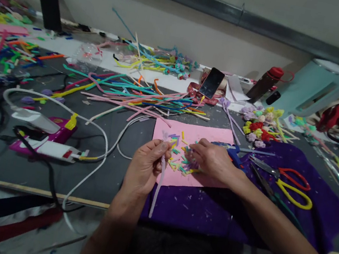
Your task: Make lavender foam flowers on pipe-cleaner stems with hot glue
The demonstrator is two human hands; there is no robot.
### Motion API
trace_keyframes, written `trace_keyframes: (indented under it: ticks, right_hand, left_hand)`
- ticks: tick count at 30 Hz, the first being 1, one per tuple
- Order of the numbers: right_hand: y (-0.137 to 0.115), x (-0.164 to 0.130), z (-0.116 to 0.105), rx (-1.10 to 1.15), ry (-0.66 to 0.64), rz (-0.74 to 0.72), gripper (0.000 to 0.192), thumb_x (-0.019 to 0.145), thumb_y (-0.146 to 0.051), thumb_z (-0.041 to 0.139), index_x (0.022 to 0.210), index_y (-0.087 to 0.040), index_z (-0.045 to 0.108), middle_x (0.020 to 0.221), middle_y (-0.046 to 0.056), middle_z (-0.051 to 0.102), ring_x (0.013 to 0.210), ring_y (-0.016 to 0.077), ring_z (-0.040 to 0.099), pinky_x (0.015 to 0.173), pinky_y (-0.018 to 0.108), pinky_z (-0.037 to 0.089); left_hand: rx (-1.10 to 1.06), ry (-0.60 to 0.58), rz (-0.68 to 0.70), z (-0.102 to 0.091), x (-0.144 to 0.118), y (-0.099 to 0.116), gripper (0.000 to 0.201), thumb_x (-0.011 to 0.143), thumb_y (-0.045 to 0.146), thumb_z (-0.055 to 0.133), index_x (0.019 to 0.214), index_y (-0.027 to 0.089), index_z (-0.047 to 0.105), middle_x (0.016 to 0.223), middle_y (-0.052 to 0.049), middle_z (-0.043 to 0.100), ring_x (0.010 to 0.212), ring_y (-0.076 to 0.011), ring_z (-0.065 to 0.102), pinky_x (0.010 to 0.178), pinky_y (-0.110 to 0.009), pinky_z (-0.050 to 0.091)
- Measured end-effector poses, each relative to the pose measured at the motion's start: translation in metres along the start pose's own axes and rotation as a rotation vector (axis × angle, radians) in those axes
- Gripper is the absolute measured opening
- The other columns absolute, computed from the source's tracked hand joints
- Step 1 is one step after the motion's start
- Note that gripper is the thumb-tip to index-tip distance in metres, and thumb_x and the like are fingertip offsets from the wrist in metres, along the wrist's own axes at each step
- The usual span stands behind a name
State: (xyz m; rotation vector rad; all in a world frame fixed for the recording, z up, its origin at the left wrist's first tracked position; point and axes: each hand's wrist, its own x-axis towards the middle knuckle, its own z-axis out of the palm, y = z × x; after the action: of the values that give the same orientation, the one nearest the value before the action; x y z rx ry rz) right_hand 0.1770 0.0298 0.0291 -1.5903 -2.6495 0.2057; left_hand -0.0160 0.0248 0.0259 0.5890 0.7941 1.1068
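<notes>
Head-worn view, facing forward and down (close) over worktable (51, 167)

- two hands: left hand (145, 167), right hand (212, 160)
- one pink sheet (194, 136)
- one purple cloth (307, 204)
- two pairs of scissors (290, 183)
- one phone (212, 83)
- one bottle (265, 83)
- pipe cleaners (135, 95): too many to count

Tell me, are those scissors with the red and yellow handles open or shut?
Open: the red-and-yellow-handled scissors lie on the purple cloth with handle loops spread apart.

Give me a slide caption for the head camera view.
Left hand holds a pale pipe cleaner; right hand picks at cut pieces on pink sheet.
</notes>
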Motion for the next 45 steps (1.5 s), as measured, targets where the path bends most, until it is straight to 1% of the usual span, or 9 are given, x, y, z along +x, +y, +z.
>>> trace_keyframes:
  ticks: [5, 9, 12, 15, 18, 23, 31, 38, 45]
  right_hand:
    - [-0.005, 0.01, -0.003, 0.082, -0.022, -0.123, 0.021, 0.085, -0.024, 0.044, 0.088, -0.019, 0.064, 0.082, 0.005, 0.058, 0.066, 0.0124, 0.05, 0.055, 0.024, 0.026]
    - [-0.005, 0.026, -0.003, 0.095, 0.061, -0.051, 0.023, 0.087, -0.025, 0.043, 0.1, -0.02, 0.061, 0.087, 0.006, 0.058, 0.071, 0.014, 0.053, 0.056, 0.023, 0.028]
    - [-0.008, 0.037, 0.001, -0.01, -0.003, 0.003, 0.028, 0.086, -0.028, 0.044, 0.11, -0.023, 0.057, 0.09, 0.007, 0.057, 0.064, 0.014, 0.051, 0.052, 0.024, 0.026]
    - [-0.012, 0.034, 0.003, 0.003, -0.066, -0.092, 0.025, 0.086, -0.025, 0.043, 0.105, -0.024, 0.061, 0.088, 0.007, 0.057, 0.064, 0.0136, 0.052, 0.052, 0.023, 0.027]
    - [-0.008, 0.019, 0.001, 0.133, -0.033, -0.176, 0.023, 0.086, -0.022, 0.044, 0.101, -0.022, 0.062, 0.087, 0.006, 0.058, 0.069, 0.0132, 0.054, 0.058, 0.023, 0.032]
    - [0.011, -0.006, -0.011, 0.418, 0.14, -0.087, 0.019, 0.085, -0.022, 0.047, 0.089, -0.015, 0.064, 0.081, 0.005, 0.061, 0.072, 0.0129, 0.055, 0.065, 0.024, 0.038]
    - [0.02, -0.029, -0.037, 0.932, 0.353, 0.189, 0.02, 0.081, -0.034, 0.053, 0.075, -0.015, 0.058, 0.059, -0.002, 0.053, 0.045, 0.0059, 0.042, 0.043, 0.019, 0.034]
    - [0.027, -0.027, -0.019, 0.536, 0.258, 0.093, 0.012, 0.078, -0.016, 0.05, 0.081, -0.015, 0.061, 0.076, 0.002, 0.062, 0.06, 0.0087, 0.051, 0.056, 0.021, 0.037]
    - [0.034, -0.031, -0.012, 0.433, 0.185, 0.09, 0.02, 0.075, -0.007, 0.046, 0.085, -0.016, 0.062, 0.082, 0.003, 0.064, 0.07, 0.0108, 0.056, 0.062, 0.021, 0.039]
  left_hand:
    - [0.014, 0.02, 0.004, 0.0, 0.0, 0.001, 0.019, 0.061, 0.028, 0.068, 0.068, 0.014, 0.056, 0.054, 0.004, 0.053, 0.035, 0.0006, 0.031, 0.032, -0.011, 0.022]
    - [0.036, 0.03, 0.0, 0.0, 0.0, 0.001, 0.02, 0.061, 0.029, 0.067, 0.068, 0.014, 0.056, 0.054, 0.005, 0.053, 0.035, -0.0001, 0.031, 0.032, -0.012, 0.021]
    - [0.011, 0.017, 0.012, 0.0, 0.0, 0.001, 0.018, 0.062, 0.028, 0.067, 0.069, 0.014, 0.057, 0.054, 0.005, 0.053, 0.035, 0.0002, 0.032, 0.032, -0.012, 0.021]
    - [-0.01, 0.007, 0.024, -0.001, 0.0, 0.002, 0.017, 0.063, 0.026, 0.067, 0.068, 0.014, 0.056, 0.054, 0.004, 0.053, 0.035, 0.0007, 0.032, 0.032, -0.011, 0.021]
    - [-0.014, -0.005, 0.027, -0.002, -0.001, 0.002, 0.016, 0.065, 0.026, 0.066, 0.068, 0.014, 0.056, 0.055, 0.004, 0.052, 0.035, 0.0008, 0.032, 0.032, -0.011, 0.022]
    - [-0.02, 0.002, 0.017, -0.002, -0.001, 0.001, 0.014, 0.064, 0.024, 0.067, 0.068, 0.014, 0.057, 0.056, 0.004, 0.053, 0.036, 0.0009, 0.033, 0.033, -0.01, 0.023]
    - [0.024, 0.047, -0.001, 0.001, -0.001, 0.001, 0.015, 0.062, 0.026, 0.067, 0.068, 0.015, 0.057, 0.055, 0.005, 0.052, 0.037, 0.0001, 0.034, 0.032, -0.01, 0.023]
    - [0.03, 0.046, -0.015, 0.003, -0.001, 0.001, 0.018, 0.061, 0.026, 0.068, 0.066, 0.014, 0.057, 0.053, 0.004, 0.052, 0.035, 0.0006, 0.033, 0.031, -0.01, 0.023]
    - [0.035, 0.018, -0.006, 0.002, 0.0, 0.0, 0.016, 0.063, 0.026, 0.067, 0.068, 0.014, 0.058, 0.055, 0.004, 0.053, 0.035, 0.0004, 0.033, 0.031, -0.01, 0.023]
